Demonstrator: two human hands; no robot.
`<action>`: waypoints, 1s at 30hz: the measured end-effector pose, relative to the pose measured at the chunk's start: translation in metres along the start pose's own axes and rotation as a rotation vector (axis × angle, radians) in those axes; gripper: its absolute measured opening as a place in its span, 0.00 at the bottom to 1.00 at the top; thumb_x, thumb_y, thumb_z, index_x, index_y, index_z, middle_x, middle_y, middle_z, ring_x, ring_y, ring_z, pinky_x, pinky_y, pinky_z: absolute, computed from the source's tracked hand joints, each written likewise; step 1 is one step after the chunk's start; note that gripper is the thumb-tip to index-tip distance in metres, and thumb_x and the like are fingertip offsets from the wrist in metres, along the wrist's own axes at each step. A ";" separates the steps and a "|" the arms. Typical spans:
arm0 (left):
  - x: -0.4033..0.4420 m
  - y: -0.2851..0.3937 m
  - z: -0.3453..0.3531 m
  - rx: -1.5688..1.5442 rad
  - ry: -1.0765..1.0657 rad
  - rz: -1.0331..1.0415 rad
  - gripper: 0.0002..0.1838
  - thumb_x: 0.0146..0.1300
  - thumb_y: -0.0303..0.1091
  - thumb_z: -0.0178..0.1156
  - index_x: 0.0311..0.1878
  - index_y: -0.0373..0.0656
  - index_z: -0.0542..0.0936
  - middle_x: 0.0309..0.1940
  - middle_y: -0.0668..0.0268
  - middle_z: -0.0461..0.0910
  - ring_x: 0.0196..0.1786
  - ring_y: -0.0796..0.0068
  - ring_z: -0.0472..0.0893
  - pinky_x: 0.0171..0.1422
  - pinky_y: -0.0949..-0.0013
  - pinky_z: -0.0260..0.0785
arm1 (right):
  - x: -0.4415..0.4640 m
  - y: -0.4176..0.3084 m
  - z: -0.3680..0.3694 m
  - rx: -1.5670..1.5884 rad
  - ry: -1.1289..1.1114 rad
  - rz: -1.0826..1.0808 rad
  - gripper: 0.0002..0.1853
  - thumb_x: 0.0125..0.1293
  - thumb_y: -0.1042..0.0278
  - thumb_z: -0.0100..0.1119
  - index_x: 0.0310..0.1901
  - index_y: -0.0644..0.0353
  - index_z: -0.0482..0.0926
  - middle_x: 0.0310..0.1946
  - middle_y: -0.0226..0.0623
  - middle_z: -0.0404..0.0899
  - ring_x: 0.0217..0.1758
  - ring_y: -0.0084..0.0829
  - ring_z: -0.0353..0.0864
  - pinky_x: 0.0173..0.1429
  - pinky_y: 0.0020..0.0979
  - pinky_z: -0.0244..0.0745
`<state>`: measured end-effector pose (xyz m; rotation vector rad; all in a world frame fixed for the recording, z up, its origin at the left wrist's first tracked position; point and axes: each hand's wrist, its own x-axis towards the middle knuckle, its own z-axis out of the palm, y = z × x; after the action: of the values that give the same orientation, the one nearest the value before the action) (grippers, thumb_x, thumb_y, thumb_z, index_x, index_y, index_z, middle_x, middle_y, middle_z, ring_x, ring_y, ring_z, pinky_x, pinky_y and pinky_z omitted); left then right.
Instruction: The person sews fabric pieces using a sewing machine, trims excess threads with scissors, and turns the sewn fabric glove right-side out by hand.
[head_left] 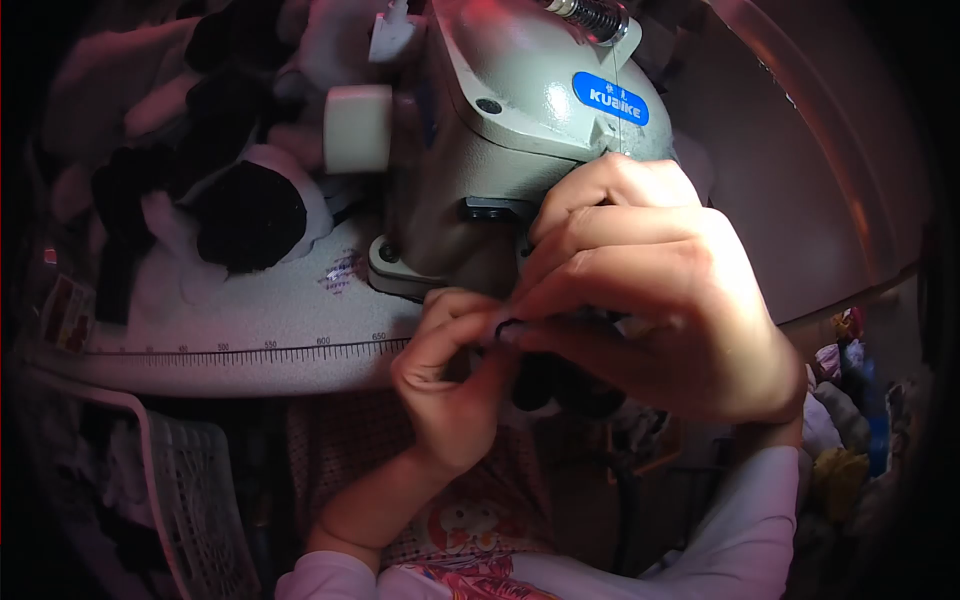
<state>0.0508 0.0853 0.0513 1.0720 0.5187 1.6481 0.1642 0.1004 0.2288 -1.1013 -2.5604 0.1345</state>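
Observation:
My left hand point(447, 365) and my right hand point(665, 300) meet in front of the sewing machine point(520, 110), near the front edge of its table. Fingers and thumb of each hand are pinched together. Between the fingertips shows a small dark piece of fabric point(509, 327), mostly covered by the fingers. Dark rounded material point(565, 385) hangs just below the right hand; I cannot tell whether it belongs to the same piece. The machine's needle area is hidden behind my right hand. A thin thread runs down the machine's front.
Black and white plush pieces point(250, 215) are heaped on the left of the table point(210, 325), which has a printed ruler along its front edge. A white plastic basket point(195, 500) stands at lower left. Colourful fabric items point(845, 440) lie at far right.

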 end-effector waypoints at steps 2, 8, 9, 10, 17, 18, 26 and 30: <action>-0.001 -0.002 0.001 -0.062 0.029 -0.052 0.10 0.56 0.17 0.66 0.42 0.35 0.82 0.40 0.63 0.79 0.44 0.74 0.75 0.51 0.73 0.67 | -0.002 0.000 -0.004 0.022 0.053 -0.040 0.08 0.46 0.76 0.74 0.29 0.59 0.84 0.29 0.32 0.84 0.37 0.32 0.81 0.45 0.31 0.74; -0.003 -0.004 0.002 -0.073 0.024 -0.079 0.07 0.59 0.22 0.67 0.41 0.34 0.81 0.39 0.65 0.79 0.48 0.69 0.72 0.57 0.67 0.64 | -0.022 -0.005 -0.020 0.227 0.187 -0.067 0.10 0.60 0.67 0.63 0.32 0.67 0.85 0.28 0.43 0.85 0.32 0.34 0.83 0.48 0.34 0.75; -0.003 -0.007 0.003 -0.068 0.018 -0.079 0.07 0.59 0.22 0.67 0.41 0.34 0.81 0.39 0.65 0.79 0.48 0.69 0.72 0.57 0.67 0.64 | -0.026 -0.006 -0.023 0.258 0.188 -0.051 0.11 0.62 0.66 0.62 0.32 0.67 0.84 0.29 0.44 0.86 0.32 0.34 0.83 0.48 0.34 0.75; -0.003 -0.011 0.002 -0.034 0.021 -0.011 0.08 0.59 0.22 0.67 0.41 0.34 0.81 0.39 0.65 0.79 0.49 0.68 0.72 0.58 0.67 0.64 | -0.032 -0.002 -0.024 0.281 0.196 -0.077 0.12 0.63 0.65 0.61 0.31 0.66 0.84 0.28 0.43 0.85 0.32 0.33 0.82 0.48 0.34 0.75; -0.001 -0.010 0.012 0.295 -0.008 0.172 0.10 0.49 0.19 0.69 0.37 0.39 0.83 0.33 0.67 0.77 0.48 0.65 0.68 0.57 0.65 0.61 | -0.076 -0.004 -0.021 0.309 0.422 0.033 0.18 0.70 0.52 0.58 0.28 0.57 0.81 0.24 0.34 0.82 0.33 0.27 0.73 0.45 0.28 0.67; -0.001 -0.009 0.012 0.353 -0.008 0.194 0.10 0.49 0.20 0.69 0.36 0.39 0.83 0.32 0.67 0.76 0.47 0.65 0.68 0.57 0.65 0.61 | -0.082 -0.005 -0.022 0.309 0.436 0.037 0.18 0.70 0.52 0.58 0.28 0.56 0.81 0.25 0.33 0.82 0.35 0.27 0.73 0.45 0.27 0.66; 0.004 0.002 0.017 0.521 -0.033 0.221 0.08 0.47 0.22 0.70 0.32 0.41 0.83 0.27 0.69 0.75 0.43 0.65 0.67 0.53 0.67 0.58 | -0.116 0.001 -0.014 0.372 0.635 0.055 0.19 0.71 0.50 0.58 0.27 0.55 0.81 0.26 0.33 0.83 0.35 0.28 0.74 0.41 0.28 0.69; 0.006 0.004 0.022 0.497 -0.005 0.232 0.08 0.46 0.22 0.70 0.30 0.41 0.83 0.26 0.70 0.74 0.42 0.66 0.67 0.52 0.67 0.58 | -0.126 0.007 0.005 0.462 0.760 0.174 0.14 0.68 0.60 0.60 0.30 0.61 0.82 0.31 0.38 0.83 0.38 0.32 0.76 0.46 0.31 0.72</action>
<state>0.0670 0.0858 0.0677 1.5443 0.8556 1.7617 0.2477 0.0146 0.1873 -0.9468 -1.6531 0.2730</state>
